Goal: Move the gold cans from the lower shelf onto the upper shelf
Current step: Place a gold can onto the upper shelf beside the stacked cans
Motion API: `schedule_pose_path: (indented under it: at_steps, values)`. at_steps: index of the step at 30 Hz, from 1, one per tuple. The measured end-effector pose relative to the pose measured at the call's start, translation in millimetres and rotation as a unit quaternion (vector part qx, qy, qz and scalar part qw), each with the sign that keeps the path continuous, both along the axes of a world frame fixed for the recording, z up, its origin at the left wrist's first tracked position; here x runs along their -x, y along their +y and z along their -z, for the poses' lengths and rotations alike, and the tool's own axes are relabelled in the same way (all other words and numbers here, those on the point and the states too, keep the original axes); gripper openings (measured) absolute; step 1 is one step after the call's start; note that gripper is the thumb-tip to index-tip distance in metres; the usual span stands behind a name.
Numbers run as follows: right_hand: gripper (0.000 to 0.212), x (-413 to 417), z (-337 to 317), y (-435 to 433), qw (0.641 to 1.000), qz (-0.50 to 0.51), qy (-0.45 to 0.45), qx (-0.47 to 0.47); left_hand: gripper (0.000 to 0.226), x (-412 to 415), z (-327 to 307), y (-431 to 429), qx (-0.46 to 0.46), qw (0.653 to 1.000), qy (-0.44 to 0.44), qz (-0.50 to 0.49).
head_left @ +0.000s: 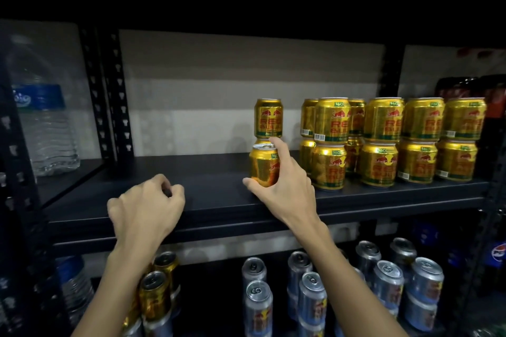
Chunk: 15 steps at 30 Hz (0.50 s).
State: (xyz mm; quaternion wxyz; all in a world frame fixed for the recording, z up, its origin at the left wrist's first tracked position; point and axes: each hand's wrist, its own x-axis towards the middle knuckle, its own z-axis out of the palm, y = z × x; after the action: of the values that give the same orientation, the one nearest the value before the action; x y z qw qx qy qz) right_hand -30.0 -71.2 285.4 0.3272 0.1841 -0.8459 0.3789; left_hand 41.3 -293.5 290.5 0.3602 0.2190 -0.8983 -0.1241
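Note:
My right hand (284,186) grips a gold can (263,165) standing on the upper shelf (213,194), thumb at its base and forefinger over its rim. Just behind it a stack of two gold cans (269,117) rises. To the right, several gold cans (388,142) stand stacked two high. My left hand (147,208) hovers over the shelf's front edge with its fingers curled, holding nothing. On the lower shelf, gold cans (156,293) remain at the left, partly hidden by my left forearm.
Silver-blue cans (342,293) fill the lower shelf's middle and right. A large clear water bottle (41,107) stands in the bay to the left, behind a black perforated post (115,90). Dark bottles (465,87) sit at the far right. The upper shelf's left half is bare.

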Motion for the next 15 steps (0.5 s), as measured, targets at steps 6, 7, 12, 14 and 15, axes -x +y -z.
schedule_pose_path:
  at_steps: [6,7,12,14,15]
  values:
    - [0.093,-0.5,-1.4,-0.6,1.0,-0.002,-0.016,-0.008,0.042,9.7,-8.0,-5.4,0.031,0.99,-0.13,0.05]
    - [0.093,-0.5,-2.0,-1.4,1.0,0.001,-0.02,-0.012,0.043,9.6,-7.9,-5.9,0.03,0.987,-0.146,0.054]
    - [0.096,-0.1,-4.0,-6.9,0.998,0.027,-0.046,-0.02,0.047,7.2,-8.4,-7.1,0.026,0.983,-0.166,0.068]
    - [0.097,-1.4,-3.9,-8.4,0.998,0.035,-0.054,-0.017,0.047,6.5,-8.4,-7.2,0.023,0.983,-0.166,0.07]
    - [0.099,-1.8,-4.0,-9.4,0.997,0.039,-0.057,-0.016,0.048,6.5,-8.1,-7.2,0.023,0.984,-0.165,0.071]
